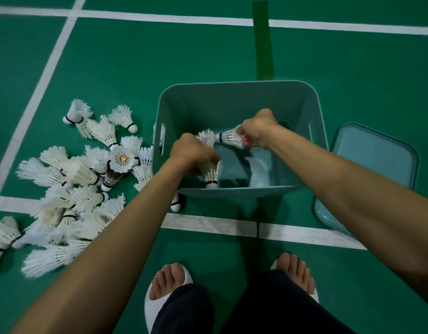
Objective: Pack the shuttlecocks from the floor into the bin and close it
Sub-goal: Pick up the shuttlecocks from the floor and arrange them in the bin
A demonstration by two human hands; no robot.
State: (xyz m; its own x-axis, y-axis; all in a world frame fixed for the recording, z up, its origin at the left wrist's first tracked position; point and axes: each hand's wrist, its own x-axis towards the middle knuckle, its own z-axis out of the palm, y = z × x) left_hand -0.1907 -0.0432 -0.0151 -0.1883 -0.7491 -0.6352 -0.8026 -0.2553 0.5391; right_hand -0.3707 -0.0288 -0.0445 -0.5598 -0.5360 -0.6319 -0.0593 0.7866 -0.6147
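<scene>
While a large heap of feather shuttlecocks [71,189] lies spread over the green court floor [136,68] at the left, across a white line [34,100], the packing looks barely begun. One stray shuttlecock [176,203] lies just beside the bin's near left corner. The left hand [192,150], down inside the teal plastic bin [232,84], has its fingers curled round a small bunch of shuttlecocks [211,173], with one cork pointing at the bin's bottom. The bin stands open, and apart from what the hands hold, the part of its bottom that shows seems bare. The right hand [258,130], also inside the bin, pinches a single shuttlecock [228,137] by its feathers, cork pointing left. At the far right the matching lid [376,155] lies flat on the floor just beside the bin, not on it. By my reading, nearly the whole heap is left to move, and closing comes only after that.
</scene>
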